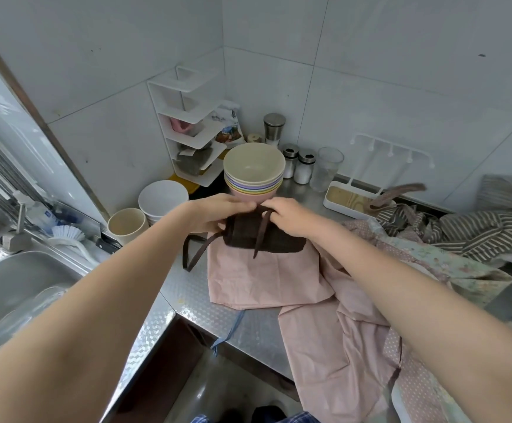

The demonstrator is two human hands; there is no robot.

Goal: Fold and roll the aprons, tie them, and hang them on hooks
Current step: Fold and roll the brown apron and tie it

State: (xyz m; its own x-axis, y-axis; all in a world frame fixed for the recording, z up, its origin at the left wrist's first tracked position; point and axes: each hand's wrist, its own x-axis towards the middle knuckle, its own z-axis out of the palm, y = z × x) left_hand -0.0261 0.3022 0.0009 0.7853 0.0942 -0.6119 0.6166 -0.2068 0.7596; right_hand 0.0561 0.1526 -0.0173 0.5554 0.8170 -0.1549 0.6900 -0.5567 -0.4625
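Left hand (218, 213): fingers curled, pinching a dark brown fabric strap at the far top edge of the bundle.
Right hand (291, 216): fingers curled, pinching the dark brown tie strap (261, 236); fingertips almost meeting those of the left hand.
Dark brown folded apron bundle (264, 236): on the counter between both hands, lying on the far end of the pink apron.
Strap ends: one hanging down across the bundle front; a second loop (192, 251) trailing left onto the counter.
Pale pink cotton apron (264, 279): spread flat, lower part draped over the counter edge.
Embossed steel counter (187, 288): bearing all aprons.
Stack of pastel plastic bowls (253, 172): just behind the hands.
Striped grey-and-white aprons (477, 230): heaped at far right.
White wall hook rail (392, 151): behind the counter, right of centre.
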